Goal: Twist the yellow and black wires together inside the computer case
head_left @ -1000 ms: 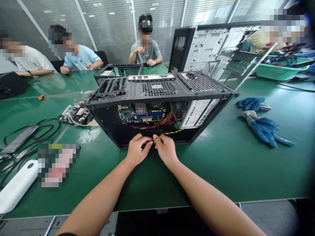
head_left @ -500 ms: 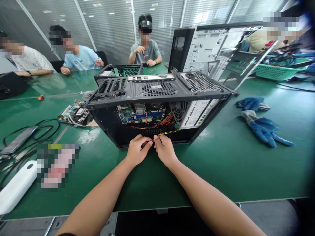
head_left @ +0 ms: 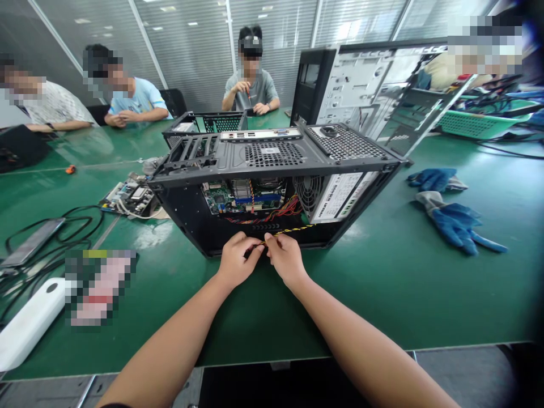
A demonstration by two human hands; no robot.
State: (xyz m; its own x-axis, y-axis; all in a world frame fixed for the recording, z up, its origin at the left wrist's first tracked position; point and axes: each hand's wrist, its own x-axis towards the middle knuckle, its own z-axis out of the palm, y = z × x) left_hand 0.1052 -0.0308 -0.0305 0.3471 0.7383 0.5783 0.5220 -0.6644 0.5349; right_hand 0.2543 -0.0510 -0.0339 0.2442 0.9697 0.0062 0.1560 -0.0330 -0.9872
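An open black computer case (head_left: 272,156) lies on its side on the green table (head_left: 382,283), its motherboard (head_left: 244,195) and power supply (head_left: 335,195) showing inside. A twisted yellow-and-black cable (head_left: 293,230) runs out of the case toward me. My left hand (head_left: 236,260) and my right hand (head_left: 287,258) meet at the case's front edge, both with fingers pinched on the cable's near end. What sits at that end is hidden by my fingers.
Blue work gloves (head_left: 454,221) lie to the right. A loose circuit board (head_left: 130,195), black cables (head_left: 51,238) and a white device (head_left: 29,320) are at the left. Another case (head_left: 382,85) stands behind, with a green basket (head_left: 471,122). Several people sit across the table.
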